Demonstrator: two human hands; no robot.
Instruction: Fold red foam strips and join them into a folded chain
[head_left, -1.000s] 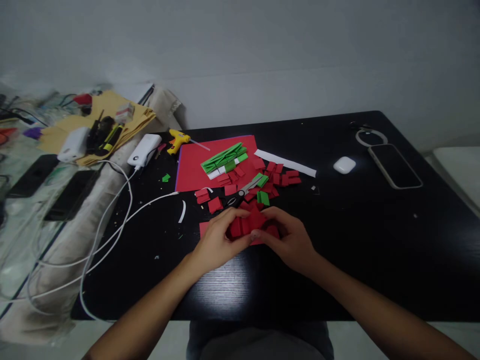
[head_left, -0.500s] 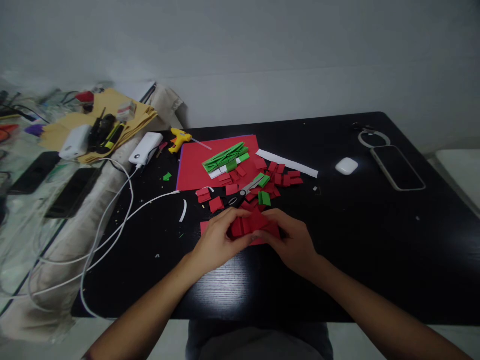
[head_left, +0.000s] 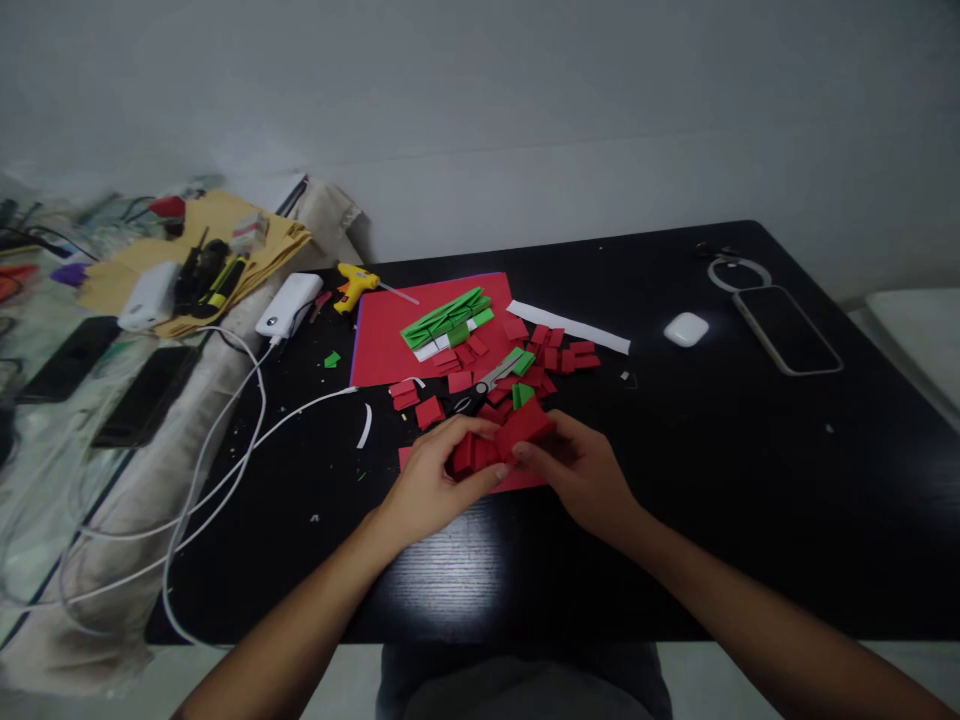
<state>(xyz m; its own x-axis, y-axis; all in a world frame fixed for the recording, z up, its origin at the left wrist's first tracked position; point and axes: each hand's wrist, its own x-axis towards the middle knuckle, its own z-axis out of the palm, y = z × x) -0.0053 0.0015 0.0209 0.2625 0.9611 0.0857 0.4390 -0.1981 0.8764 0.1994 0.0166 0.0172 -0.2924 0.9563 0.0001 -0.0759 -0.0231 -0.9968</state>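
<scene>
head view: left hand point(head_left: 429, 480) and right hand point(head_left: 594, 476) pinch folded red paper pieces point(head_left: 523, 428) with fingers point(head_left: 454, 430) from opposite sides, seemingly to steady them.

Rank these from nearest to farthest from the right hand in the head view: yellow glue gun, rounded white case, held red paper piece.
1. Red paper piece: in the right hand.
2. Rounded white case: beyond the hand, to its right.
3. Yellow glue gun: farther back, well left.
</scene>
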